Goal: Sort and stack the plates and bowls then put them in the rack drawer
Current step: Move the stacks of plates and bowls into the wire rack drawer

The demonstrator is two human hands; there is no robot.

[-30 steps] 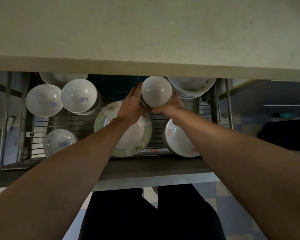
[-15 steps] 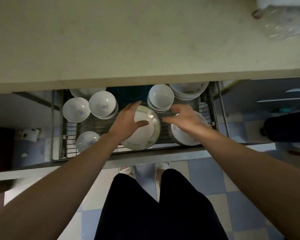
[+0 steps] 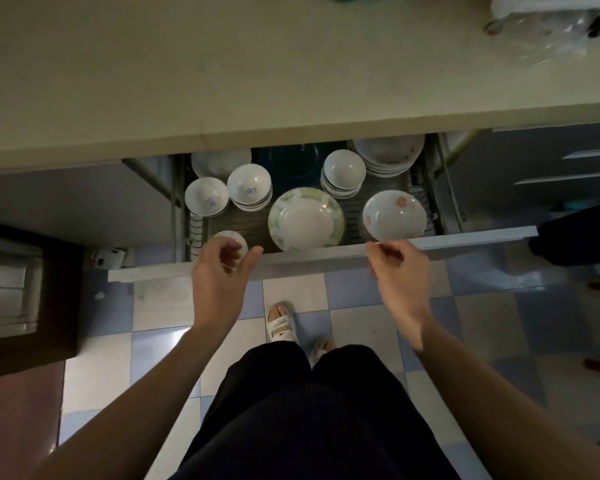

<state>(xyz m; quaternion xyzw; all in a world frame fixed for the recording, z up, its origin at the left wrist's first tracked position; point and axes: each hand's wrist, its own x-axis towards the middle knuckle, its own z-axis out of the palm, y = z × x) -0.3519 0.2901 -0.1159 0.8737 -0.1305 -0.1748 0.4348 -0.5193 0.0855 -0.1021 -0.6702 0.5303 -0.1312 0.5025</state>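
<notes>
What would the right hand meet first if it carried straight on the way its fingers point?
Most likely the drawer front panel, which runs just beyond the right hand. If the hand is above that edge, the pink-flowered bowl is next. Depth is unclear from this single view.

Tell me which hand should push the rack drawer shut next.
Either would do, but probably the right hand: it hovers empty right at the drawer front, while the left hand hangs slightly short of it.
</notes>
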